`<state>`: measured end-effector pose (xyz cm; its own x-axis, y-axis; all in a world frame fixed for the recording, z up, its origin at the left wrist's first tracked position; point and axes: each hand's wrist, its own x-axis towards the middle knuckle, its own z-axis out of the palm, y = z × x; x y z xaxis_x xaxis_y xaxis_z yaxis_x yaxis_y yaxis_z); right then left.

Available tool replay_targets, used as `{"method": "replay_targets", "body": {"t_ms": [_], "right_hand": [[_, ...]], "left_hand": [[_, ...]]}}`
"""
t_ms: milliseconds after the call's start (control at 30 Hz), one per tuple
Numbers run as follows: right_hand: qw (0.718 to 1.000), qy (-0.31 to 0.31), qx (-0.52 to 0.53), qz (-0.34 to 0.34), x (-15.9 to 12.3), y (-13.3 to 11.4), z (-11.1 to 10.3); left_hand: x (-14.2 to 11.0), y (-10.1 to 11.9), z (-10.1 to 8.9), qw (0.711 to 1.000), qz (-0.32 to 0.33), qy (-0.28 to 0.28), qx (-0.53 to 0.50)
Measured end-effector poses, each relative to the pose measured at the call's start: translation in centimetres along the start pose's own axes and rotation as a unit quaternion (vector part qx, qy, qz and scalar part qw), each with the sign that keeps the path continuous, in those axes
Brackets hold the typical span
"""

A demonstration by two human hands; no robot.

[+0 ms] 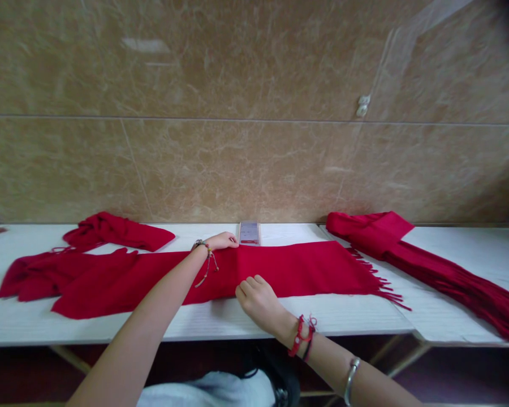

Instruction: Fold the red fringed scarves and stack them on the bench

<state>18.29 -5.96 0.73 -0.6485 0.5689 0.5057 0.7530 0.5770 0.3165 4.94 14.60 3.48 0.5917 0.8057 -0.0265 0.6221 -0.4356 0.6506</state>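
Note:
A long red scarf [297, 270] lies across the white table, flat on the right with its fringe toward the right end and rumpled on the left. My left hand [223, 241] is closed on its far edge, close to a phone [249, 233] by the wall. On the near edge my right hand [259, 303] is curled tight with the scarf at its fingertips. Between the two hands a fold line or shade change runs across the cloth. The fingertips of both hands are partly hidden.
A second red cloth [116, 230] lies bunched at the back left. Another folded red scarf [373, 234] with long fringe trails over the right side of the white table [220, 328]. A marbled tile wall [237, 169] stands right behind the table.

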Motion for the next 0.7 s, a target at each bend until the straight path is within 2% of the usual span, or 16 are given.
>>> {"method": "replay_targets", "body": {"t_ms": [100, 200, 300, 400, 533, 700], "right_hand": [[1.0, 0.009, -0.013, -0.001, 0.0, 0.7, -1.1], [0.999, 0.019, -0.035, 0.0, -0.1, 2.1, -3.1], [0.998, 0.015, -0.062, -0.006, -0.7, 4.6, -5.7], [0.995, 0.005, -0.098, -0.018, -2.1, 7.6, -8.7], [0.985, 0.006, -0.169, -0.018, -5.0, 11.9, -11.6], [0.977, -0.003, -0.211, 0.018, -9.6, 16.4, -12.7]], "left_hand": [[-0.5, 1.2, -0.5, 0.999, 0.013, 0.023, -0.044], [-0.7, 2.9, -1.3, 0.995, 0.026, 0.043, -0.084], [0.1, 5.5, -1.9, 0.99, 0.04, 0.061, -0.117], [1.8, 8.9, -1.8, 0.984, 0.061, 0.077, -0.15], [4.9, 14.1, -0.2, 0.975, 0.088, 0.071, -0.192], [9.4, 19.2, 3.5, 0.974, 0.118, 0.065, -0.184]]}}
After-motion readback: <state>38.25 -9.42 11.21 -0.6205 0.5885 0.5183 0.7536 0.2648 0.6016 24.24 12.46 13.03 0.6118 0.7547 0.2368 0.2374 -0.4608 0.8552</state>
